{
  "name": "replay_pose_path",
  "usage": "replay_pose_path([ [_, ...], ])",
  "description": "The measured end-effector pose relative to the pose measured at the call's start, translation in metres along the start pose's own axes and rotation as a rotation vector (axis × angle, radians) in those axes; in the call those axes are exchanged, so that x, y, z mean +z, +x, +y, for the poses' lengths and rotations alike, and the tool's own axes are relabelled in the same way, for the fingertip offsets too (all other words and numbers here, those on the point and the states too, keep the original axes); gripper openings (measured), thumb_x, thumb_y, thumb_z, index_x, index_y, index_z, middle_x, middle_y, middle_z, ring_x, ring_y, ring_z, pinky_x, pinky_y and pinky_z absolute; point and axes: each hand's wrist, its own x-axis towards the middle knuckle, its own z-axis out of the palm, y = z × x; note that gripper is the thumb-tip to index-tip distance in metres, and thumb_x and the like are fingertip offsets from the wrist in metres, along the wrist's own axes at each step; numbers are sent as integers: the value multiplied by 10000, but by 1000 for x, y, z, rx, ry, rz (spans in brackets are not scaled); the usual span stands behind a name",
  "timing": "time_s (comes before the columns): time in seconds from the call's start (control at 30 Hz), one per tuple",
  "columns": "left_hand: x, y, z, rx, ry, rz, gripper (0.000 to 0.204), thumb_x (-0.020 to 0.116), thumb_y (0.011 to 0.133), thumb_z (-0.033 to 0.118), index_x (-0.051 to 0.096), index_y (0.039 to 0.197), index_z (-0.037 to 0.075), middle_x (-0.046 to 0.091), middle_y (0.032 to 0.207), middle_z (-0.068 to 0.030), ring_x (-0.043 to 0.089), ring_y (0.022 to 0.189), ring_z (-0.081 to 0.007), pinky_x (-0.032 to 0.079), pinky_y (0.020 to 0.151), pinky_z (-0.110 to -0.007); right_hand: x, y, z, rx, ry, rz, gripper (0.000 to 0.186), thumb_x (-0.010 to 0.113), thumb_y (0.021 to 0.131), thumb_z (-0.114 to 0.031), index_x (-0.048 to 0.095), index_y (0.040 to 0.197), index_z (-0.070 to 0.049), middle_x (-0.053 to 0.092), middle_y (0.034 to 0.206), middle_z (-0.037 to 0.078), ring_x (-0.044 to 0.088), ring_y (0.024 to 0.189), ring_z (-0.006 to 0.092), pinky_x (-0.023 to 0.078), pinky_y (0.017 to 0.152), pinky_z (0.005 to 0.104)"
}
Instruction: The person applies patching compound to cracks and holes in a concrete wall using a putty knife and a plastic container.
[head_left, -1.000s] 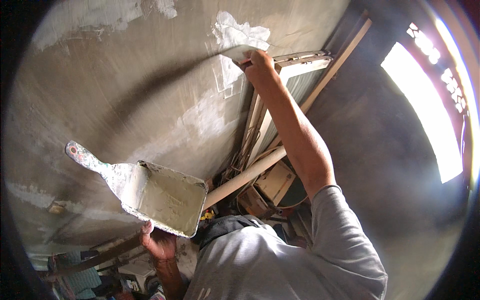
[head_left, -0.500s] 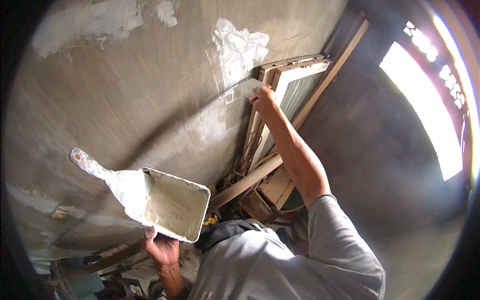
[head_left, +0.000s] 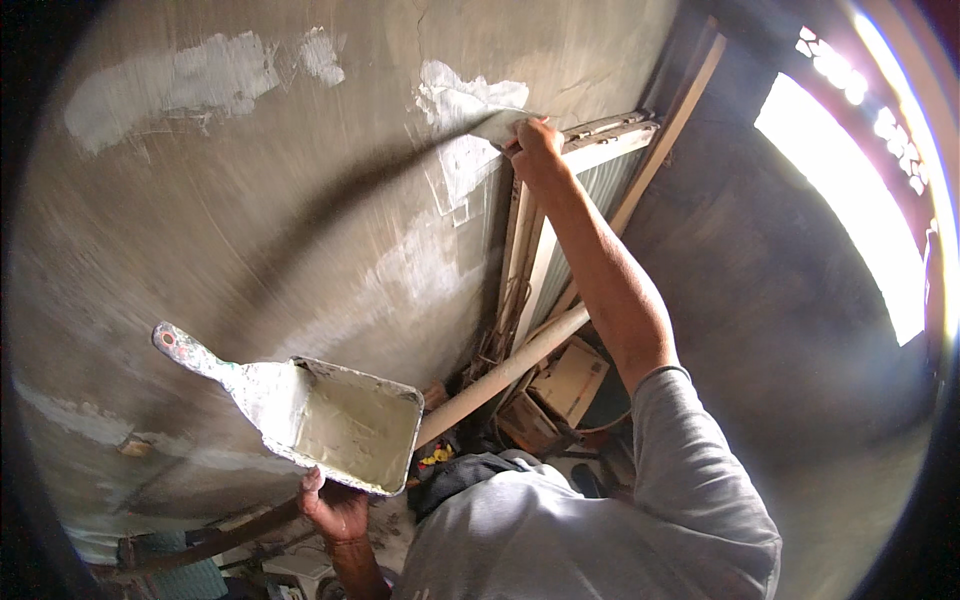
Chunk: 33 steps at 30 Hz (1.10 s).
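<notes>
My left hand (head_left: pixel 337 510) grips a rectangular putty tray (head_left: pixel 413 440) from below, its thumb against the near rim. Pale, creamy putty (head_left: pixel 360 420) covers the tray's inside. Across its left end lies a wide putty knife (head_left: pixel 205 360), its speckled handle sticking out to the left. Up at the wall, my right hand (head_left: pixel 537 150) is closed on a flat scraper (head_left: pixel 495 127). The blade lies over a wet white putty patch (head_left: pixel 455 97) on the grey-brown wall (head_left: pixel 230 230); my fingers partly hide the scraper.
Wooden frames with a ribbed panel (head_left: pixel 590 190) lean in the corner beside my right forearm. A long pole (head_left: pixel 505 375) slants below them, near a cardboard box (head_left: pixel 570 380). More putty patches (head_left: pixel 190 85) mark the wall at upper left. Bright light enters through an opening (head_left: pixel 850 200) at right.
My right hand has moved up along the wall with the scraper, from the patch's lower edge to its upper part. The tray sits slightly lower in view, still held.
</notes>
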Motion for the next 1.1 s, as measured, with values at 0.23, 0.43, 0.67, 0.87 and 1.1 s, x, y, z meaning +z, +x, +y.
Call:
replay_pose_path([
  [0.23, 3, 2, -5, 21, -48, -43, 453, 530, 704, 161, 448, 1133, 38, 456, 1176, -92, 428, 1081, -254, 356, 923, -445, -6, -16, -3, -378, -94, -548, 79, 580, 713, 2, 522, 765, 18, 502, 716, 77, 484, 589, 153, 405, 477, 277],
  [0.43, 11, 3, -7, -20, -121, -73, 548, 546, 714, 136, 365, 1215, 6, 416, 1232, -133, 410, 1120, -273, 344, 943, -468, 1, -73, -7, 99, 356, -689, 277, 531, 757, 35, 436, 1014, 75, 484, 965, 101, 506, 704, 169, 453, 577, 276],
  [0.67, 10, 0, -6, 1, -148, -67, 495, 505, 758, 102, 351, 1213, -19, 409, 1241, -151, 411, 1130, -283, 355, 946, -461, -37, -139, 19, 186, 149, -777, 218, 555, 768, 13, 499, 962, 96, 504, 914, 67, 493, 729, 131, 434, 588, 237],
  [0.87, 10, 0, -7, -32, -140, -85, 463, 493, 745, 76, 384, 1188, -5, 471, 1169, -121, 471, 1077, -237, 403, 908, -417, -106, -199, 53, -233, -405, -1024, 82, 587, 797, -81, 622, 748, -25, 571, 701, 15, 497, 584, 96, 410, 575, 234],
  [1.1, 19, -3, -7, -70, -104, -55, 384, 517, 729, 117, 455, 1087, -7, 505, 1103, -123, 501, 1027, -237, 427, 880, -401, -130, -255, 61, -75, -365, -982, 42, 605, 788, -48, 632, 812, -28, 588, 792, -5, 490, 714, 45, 408, 634, 197],
])
